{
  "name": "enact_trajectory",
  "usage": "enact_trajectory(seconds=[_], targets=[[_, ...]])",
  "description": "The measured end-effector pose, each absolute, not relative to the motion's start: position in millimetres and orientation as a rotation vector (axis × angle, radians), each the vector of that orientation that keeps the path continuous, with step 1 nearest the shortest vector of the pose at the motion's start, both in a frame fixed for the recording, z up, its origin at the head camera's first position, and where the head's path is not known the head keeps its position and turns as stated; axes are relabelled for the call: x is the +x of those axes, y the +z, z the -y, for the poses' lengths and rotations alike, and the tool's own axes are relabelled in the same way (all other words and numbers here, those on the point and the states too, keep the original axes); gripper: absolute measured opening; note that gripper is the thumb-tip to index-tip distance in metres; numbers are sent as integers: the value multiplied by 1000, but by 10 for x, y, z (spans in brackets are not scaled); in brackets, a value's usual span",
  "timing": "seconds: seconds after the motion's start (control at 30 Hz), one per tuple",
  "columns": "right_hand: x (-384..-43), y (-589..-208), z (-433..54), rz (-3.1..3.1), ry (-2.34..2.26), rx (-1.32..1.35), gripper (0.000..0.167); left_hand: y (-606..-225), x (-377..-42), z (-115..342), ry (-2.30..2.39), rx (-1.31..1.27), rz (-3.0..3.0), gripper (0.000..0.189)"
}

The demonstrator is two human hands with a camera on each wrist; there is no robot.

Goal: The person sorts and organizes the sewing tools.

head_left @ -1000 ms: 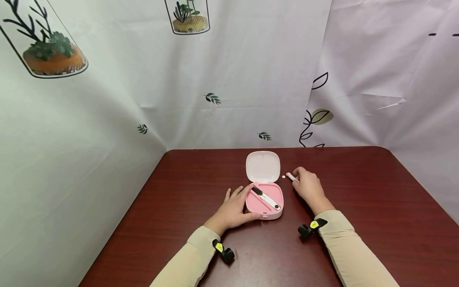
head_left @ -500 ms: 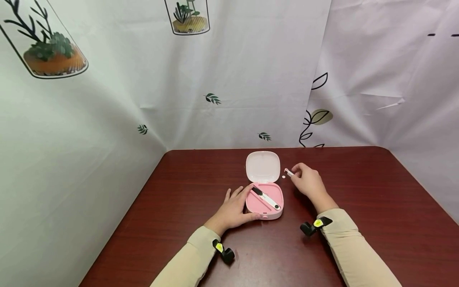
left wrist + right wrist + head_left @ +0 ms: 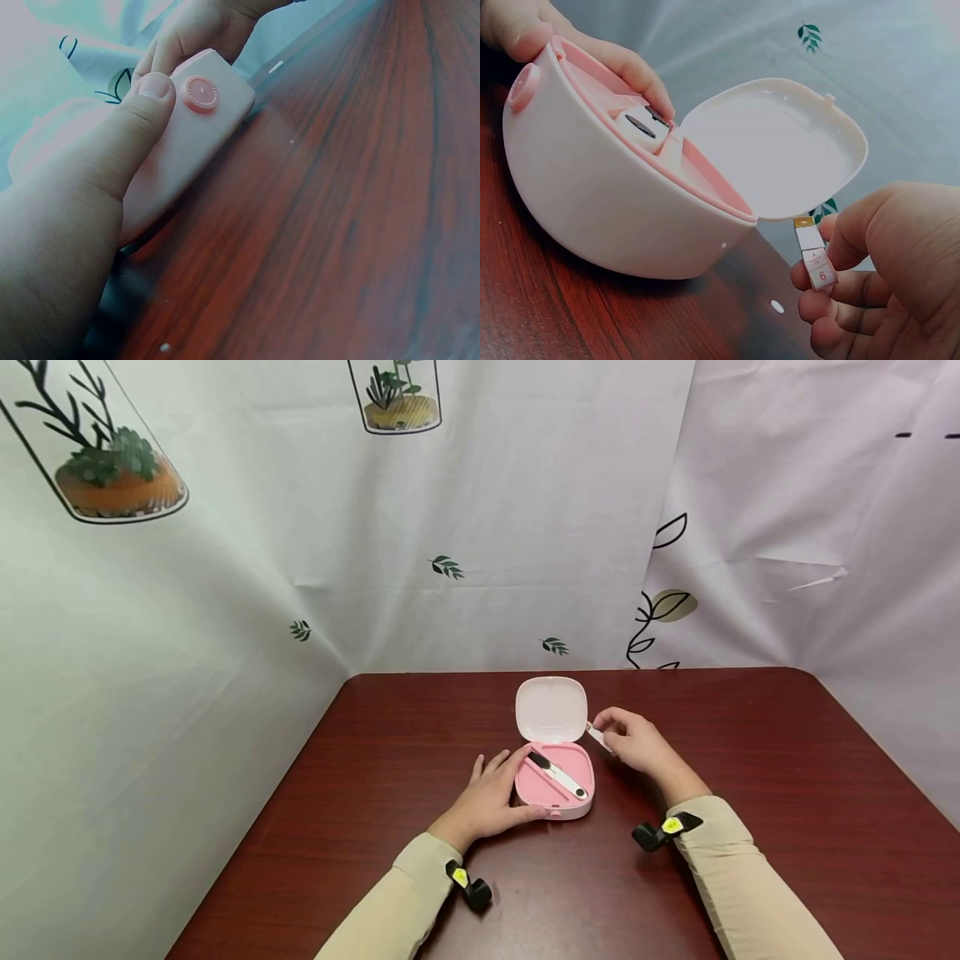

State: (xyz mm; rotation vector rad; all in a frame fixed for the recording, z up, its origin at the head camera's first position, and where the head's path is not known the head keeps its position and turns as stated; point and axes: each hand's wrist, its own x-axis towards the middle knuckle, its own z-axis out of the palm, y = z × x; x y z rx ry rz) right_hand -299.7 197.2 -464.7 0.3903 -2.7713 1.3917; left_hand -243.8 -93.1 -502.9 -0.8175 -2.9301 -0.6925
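Observation:
A pink and white box (image 3: 555, 812) stands open on the table, its pale lid (image 3: 551, 710) folded back. My left hand (image 3: 489, 797) grips its left side, thumb (image 3: 142, 112) on the front beside the round pink button (image 3: 202, 94) and fingers along the rim. In the pink tray (image 3: 542, 792) lies a slim white tool (image 3: 564, 778) with a dark end. My right hand (image 3: 637, 746) pinches a measuring tape (image 3: 817, 266) with a metal tip and printed numbers, close beside the lid's right edge. The palm hides the rest of that tape in the right wrist view.
A small white oval piece (image 3: 778, 307) lies on the dark red wooden table (image 3: 360, 760), right of the box. White cloth (image 3: 495, 527) printed with plants hangs behind the table's far edge. Each sleeve carries a black wrist camera (image 3: 476, 893).
My right hand first lifts slightly away, then comes left with the tape, up to the lid's edge. The small white piece is covered in the head view. My left hand stays on the box.

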Motion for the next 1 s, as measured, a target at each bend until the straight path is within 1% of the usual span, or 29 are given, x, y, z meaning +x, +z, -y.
enact_trajectory(seconds=[0.3, 0.6, 0.83, 1.0], targets=[[-2990, -4626, -1976, 2755, 1438, 356, 20, -5030, -2443, 930, -684, -820, 2939, 101], [-2988, -4602, -1979, 2720, 1385, 393, 16, -5042, -2453, 928, -665, -809, 2949, 102], [-2983, -4570, -1976, 2720, 1347, 341, 12, -5037, -2455, 926, -661, -805, 2962, 103], [-2966, -4576, -1945, 2711, 1301, 367, 9, -5041, -2454, 921, -663, -801, 2964, 103]])
